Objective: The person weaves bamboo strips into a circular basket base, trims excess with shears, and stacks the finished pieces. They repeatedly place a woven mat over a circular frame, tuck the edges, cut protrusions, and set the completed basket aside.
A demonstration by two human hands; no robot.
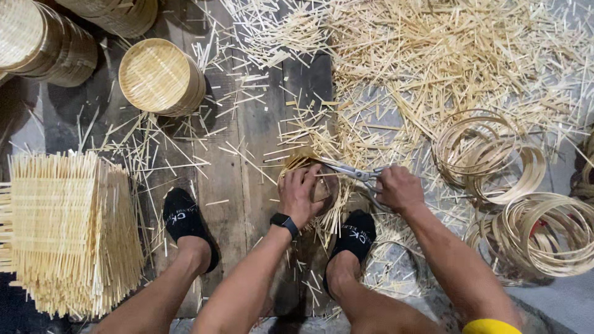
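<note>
Bamboo is the material throughout the head view. At the centre of the frame, a small woven basket point(307, 179) is gripped by the left hand point(299, 195), whose fingers are closed over its rim; a dark smartwatch point(284, 222) is worn on that wrist. The basket is held low, just above the right foot, probably so that it is steadied while its edge is trimmed. Metal scissors point(354, 173) are held by the right hand point(399, 188), which is closed firmly around the handles; the blades are pointed left and meet the basket rim, apparently slightly parted, though the gap cannot be read exactly.

Both feet are seen in black socks point(182, 216) on the dark wooden planks point(247, 154). A wide litter of bamboo offcuts point(445, 55) is spread across the upper right of the frame. Coiled bamboo hoops point(489, 154) are piled at the right edge, near the scissor hand. A stack of flat woven mats point(62, 235) with untrimmed ends is placed at the lower left. Finished round baskets point(159, 77) are stacked at the upper left, well apart from the cutting debris.
</note>
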